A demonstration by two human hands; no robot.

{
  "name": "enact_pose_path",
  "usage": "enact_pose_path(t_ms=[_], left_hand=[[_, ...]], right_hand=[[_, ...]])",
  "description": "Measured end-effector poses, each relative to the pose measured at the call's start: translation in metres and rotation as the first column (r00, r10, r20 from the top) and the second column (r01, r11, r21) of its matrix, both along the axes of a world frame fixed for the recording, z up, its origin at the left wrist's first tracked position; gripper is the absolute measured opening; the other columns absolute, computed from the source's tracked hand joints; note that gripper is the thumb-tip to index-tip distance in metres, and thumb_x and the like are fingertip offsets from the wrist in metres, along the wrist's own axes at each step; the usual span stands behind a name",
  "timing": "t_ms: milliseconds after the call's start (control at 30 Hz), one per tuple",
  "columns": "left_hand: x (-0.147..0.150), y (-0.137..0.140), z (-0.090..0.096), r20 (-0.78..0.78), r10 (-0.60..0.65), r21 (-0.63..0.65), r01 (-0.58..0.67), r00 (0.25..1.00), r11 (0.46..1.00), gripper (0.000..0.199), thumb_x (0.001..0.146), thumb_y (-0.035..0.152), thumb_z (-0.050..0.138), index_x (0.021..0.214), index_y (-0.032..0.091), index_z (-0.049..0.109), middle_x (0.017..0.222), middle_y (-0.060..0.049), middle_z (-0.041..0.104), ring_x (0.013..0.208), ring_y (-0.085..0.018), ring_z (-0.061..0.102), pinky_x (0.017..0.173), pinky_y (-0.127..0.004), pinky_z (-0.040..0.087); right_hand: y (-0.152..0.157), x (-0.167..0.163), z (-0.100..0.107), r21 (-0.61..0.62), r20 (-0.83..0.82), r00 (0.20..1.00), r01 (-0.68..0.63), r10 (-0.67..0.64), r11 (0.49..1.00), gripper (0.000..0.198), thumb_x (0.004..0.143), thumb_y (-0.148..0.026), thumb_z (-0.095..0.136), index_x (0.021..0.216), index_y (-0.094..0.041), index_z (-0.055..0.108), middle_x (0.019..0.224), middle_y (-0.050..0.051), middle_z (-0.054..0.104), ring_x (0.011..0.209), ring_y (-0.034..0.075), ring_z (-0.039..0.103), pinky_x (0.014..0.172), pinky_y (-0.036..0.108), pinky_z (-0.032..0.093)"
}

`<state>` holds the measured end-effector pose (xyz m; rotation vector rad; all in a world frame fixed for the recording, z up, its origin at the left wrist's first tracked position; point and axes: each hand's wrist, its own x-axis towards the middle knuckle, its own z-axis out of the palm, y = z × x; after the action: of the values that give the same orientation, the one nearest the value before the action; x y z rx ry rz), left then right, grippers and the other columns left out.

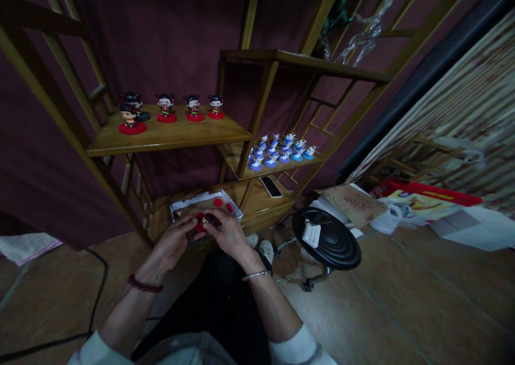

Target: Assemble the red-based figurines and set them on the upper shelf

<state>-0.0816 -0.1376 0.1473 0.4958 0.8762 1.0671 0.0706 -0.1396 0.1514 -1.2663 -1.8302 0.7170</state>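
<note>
Both hands meet over a shallow white box (237, 210) on the lowest shelf. Between them is a small figurine (208, 219) with a dark head, beside a red round base (199, 223). My left hand (176, 242) has its fingers closed around the red base. With thumb and fingers, my right hand (230, 235) pinches the figurine's dark-haired part. Whether figure and base are joined is hidden by the fingers. Inside the box lie red discs (218, 202) and a small figure piece (179, 212) near its left end.
Several black-haired figurines on red bases (164, 107) stand on the upper left shelf (181, 134). Rows of blue-purple figurines (271, 158) fill a lower right shelf. A phone (271, 187) lies beside the box. A black stool (333, 241) carries a white case (311, 233). Bags and cartons (478, 228) sit right.
</note>
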Motion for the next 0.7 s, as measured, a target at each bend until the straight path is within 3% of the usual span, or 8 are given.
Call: enact_pose_path(t_ms=[333, 467, 700], left_hand=[[-0.003, 0.009, 0.021, 0.039, 0.005, 0.101, -0.009, 0.999, 0.995, 0.009, 0.072, 0.007, 0.066, 0.079, 0.012, 0.069, 0.084, -0.005, 0.069, 0.077, -0.015, 0.064, 0.071, -0.028, 0.056], [-0.007, 0.012, 0.022, 0.043, -0.004, 0.135, -0.001, 0.999, 0.991, 0.010, 0.072, 0.010, 0.067, 0.081, 0.012, 0.070, 0.089, -0.006, 0.069, 0.079, -0.015, 0.064, 0.075, -0.029, 0.055], [-0.006, 0.015, 0.023, 0.021, -0.004, 0.124, 0.001, 1.000, 0.992, 0.010, 0.074, 0.010, 0.065, 0.082, 0.012, 0.069, 0.090, -0.007, 0.069, 0.081, -0.016, 0.064, 0.073, -0.029, 0.056]], right_hand=[[0.016, 0.003, 0.032, 0.079, 0.038, 0.996, -0.086, 0.083, 0.993, 0.028, 0.080, -0.018, 0.060, 0.107, -0.025, 0.063, 0.101, 0.002, 0.067, 0.097, 0.016, 0.060, 0.087, 0.029, 0.047], [0.025, 0.001, 0.035, 0.089, 0.060, 0.990, -0.135, 0.130, 0.987, 0.029, 0.081, -0.019, 0.060, 0.109, -0.024, 0.062, 0.101, 0.002, 0.066, 0.092, 0.015, 0.061, 0.082, 0.028, 0.049], [0.031, 0.003, 0.038, 0.124, 0.127, 0.976, -0.190, 0.175, 0.974, 0.025, 0.082, -0.018, 0.059, 0.107, -0.022, 0.063, 0.102, 0.003, 0.066, 0.095, 0.015, 0.061, 0.087, 0.029, 0.047]])
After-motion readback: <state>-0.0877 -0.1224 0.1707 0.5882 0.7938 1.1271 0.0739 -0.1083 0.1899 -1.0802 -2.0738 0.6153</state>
